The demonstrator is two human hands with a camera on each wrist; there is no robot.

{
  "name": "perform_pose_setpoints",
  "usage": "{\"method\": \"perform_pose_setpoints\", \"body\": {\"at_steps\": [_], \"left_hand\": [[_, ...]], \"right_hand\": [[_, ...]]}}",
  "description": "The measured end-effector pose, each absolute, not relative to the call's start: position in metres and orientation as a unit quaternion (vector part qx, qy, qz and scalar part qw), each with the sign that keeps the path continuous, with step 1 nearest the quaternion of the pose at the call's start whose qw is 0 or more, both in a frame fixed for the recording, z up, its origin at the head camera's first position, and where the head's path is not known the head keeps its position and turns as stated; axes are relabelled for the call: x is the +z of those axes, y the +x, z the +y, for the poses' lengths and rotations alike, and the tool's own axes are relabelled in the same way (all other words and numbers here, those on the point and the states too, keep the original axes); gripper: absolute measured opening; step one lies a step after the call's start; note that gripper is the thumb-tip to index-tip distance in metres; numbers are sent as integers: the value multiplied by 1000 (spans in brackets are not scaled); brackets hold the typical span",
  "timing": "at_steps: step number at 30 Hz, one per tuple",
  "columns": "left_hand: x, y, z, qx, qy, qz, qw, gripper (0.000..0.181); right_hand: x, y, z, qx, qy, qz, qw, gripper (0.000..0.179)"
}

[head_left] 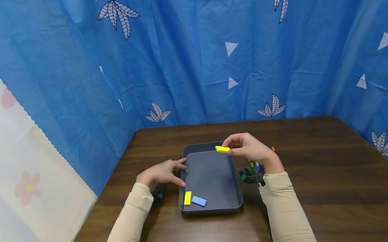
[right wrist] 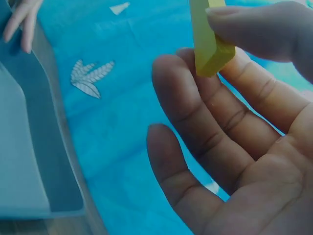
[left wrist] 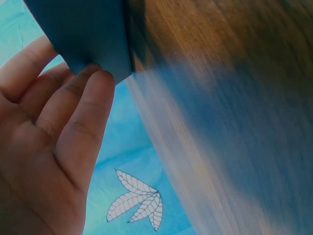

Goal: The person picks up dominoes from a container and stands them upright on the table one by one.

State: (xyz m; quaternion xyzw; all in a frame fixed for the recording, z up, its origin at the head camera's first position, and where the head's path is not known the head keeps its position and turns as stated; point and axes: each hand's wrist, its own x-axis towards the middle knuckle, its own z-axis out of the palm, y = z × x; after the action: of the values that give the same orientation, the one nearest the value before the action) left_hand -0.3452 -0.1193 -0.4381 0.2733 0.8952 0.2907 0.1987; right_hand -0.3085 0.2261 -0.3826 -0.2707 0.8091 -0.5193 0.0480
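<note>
My right hand (head_left: 248,147) pinches a yellow block (head_left: 222,149) between thumb and fingers, above the far right part of a dark grey tray (head_left: 210,174). In the right wrist view the thumb presses on one face of the block, with fingers behind it. My left hand (head_left: 164,172) rests at the tray's left side, its fingers extended and spread along the rim. Seen from the left wrist, its fingertips touch the tray's outer wall (left wrist: 93,39). Inside the tray's near left corner lie another yellow block (head_left: 187,198) and a light blue block (head_left: 199,201), side by side.
Several small coloured blocks (head_left: 252,166), partly hidden by the right wrist and its black strap (head_left: 253,177), lie right of the tray. The brown wooden table (head_left: 327,170) meets a blue curtain (head_left: 187,58) at the back. A white curtain (head_left: 13,155) hangs on the left.
</note>
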Motion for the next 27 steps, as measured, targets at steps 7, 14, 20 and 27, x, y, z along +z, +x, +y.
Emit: {"method": "perform_pose_setpoints", "body": {"at_steps": [7,14,20,27], "left_hand": [[-436,-344,-119,286,277,896,199,68],[-436,-345,-119,286,279,895,200,69],[-436,-346,-121,280,278,897,201,69],[-436,-346,-120,273,280,899,198,69]], "right_hand": [[-380,-303,254,-531,-241,812,19,24],[-375,-297,269,-525,-218,823,-2,24],[-374,-292,279,-520,-207,829,-5,26],[-377,-287,295,-530,-183,827,-24,25]]}}
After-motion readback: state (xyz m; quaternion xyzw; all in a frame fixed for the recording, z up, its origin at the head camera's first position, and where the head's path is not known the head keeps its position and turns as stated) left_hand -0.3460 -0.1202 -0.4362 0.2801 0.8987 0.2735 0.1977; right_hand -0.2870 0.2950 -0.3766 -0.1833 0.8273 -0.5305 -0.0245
